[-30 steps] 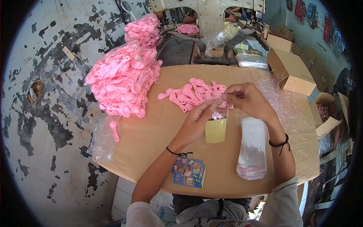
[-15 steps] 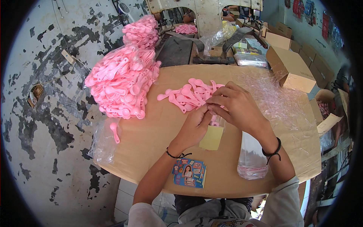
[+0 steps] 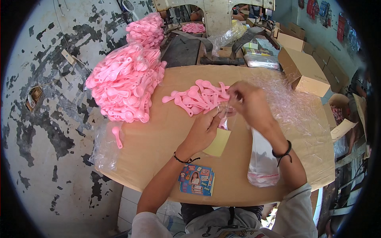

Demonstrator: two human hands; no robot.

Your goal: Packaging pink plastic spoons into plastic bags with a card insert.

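My left hand [image 3: 201, 131] pinches a small clear plastic bag [image 3: 227, 113]. Inside the bag are a yellow card [image 3: 217, 144] at the lower end and at least one pink spoon [image 3: 223, 123] above it. My right hand [image 3: 254, 104] is raised just beyond the bag's upper end, its fingers curled together and slightly blurred; whatever they pinch, if anything, I cannot make out. Past my left fingers lies a loose heap of pink measuring spoons [image 3: 196, 96]. Near my left forearm is a stack of blue printed cards [image 3: 196, 181]. A stack of flat clear bags [image 3: 262, 168] lies by my right forearm.
Big clear sacks of pink spoons [image 3: 123, 85] stand at the left. One single spoon [image 3: 117, 137] lies on clear plastic there. Thin clear strips [image 3: 291, 97] are scattered at the right, beside a cardboard box [image 3: 303, 71]. A pale machine frame [image 3: 218, 20] stands behind the table.
My right hand has lifted away from my left fingers, up and to the right. The clear bag's upper part now shows between the hands. The left hand stays nearly in place.
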